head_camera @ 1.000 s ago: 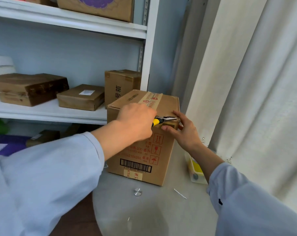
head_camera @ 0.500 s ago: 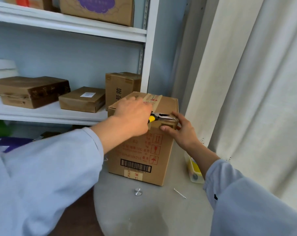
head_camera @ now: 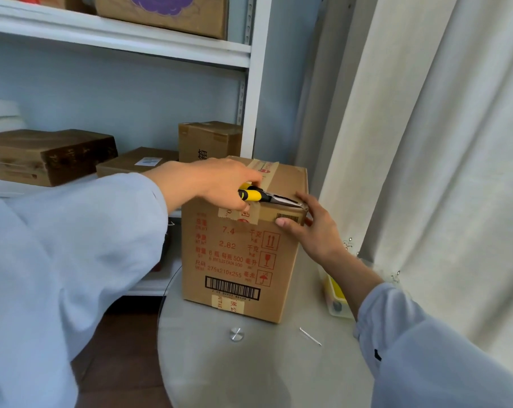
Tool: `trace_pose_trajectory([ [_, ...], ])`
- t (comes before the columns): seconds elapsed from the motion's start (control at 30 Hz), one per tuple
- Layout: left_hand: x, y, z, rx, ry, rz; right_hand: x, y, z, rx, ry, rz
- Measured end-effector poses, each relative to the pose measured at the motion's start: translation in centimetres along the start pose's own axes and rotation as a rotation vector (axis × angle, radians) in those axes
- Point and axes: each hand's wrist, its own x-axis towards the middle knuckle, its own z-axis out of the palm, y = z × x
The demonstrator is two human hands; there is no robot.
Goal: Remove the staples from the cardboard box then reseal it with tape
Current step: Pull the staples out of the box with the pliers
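A tall cardboard box [head_camera: 237, 260] with red print and a barcode stands on a round glass table [head_camera: 249, 369]. Brown tape [head_camera: 267, 167] runs across its top. My left hand [head_camera: 220, 184] grips yellow-and-black pliers [head_camera: 267, 196] lying over the top front edge, their jaws pointing right to the box's front right corner. My right hand [head_camera: 311, 231] holds that corner, thumb pressed on the front face and fingers round the side. The spot under the jaw tips is hidden.
A loose metal staple [head_camera: 309, 336] lies on the glass in front of the box, near a round metal fitting [head_camera: 235, 333]. A yellow and clear tape dispenser [head_camera: 336, 295] sits right of the box. White shelves [head_camera: 117, 45] with several boxes stand behind; a curtain [head_camera: 440, 142] hangs at right.
My left hand has shifted slightly left and up along the box top, showing more of the pliers' yellow handle. My right hand stays at the corner.
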Motion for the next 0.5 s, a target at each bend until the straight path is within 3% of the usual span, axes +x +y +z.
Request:
trace_pose_trajectory([
  [0.23,0.3,0.2,-0.1,0.051,0.046,0.045,0.0,0.0,-0.1,-0.005,-0.002,0.000],
  [0.5,-1.9,2.8,1.7,0.079,0.204,-0.113,-0.1,-0.2,-0.1,0.012,-0.010,0.002],
])
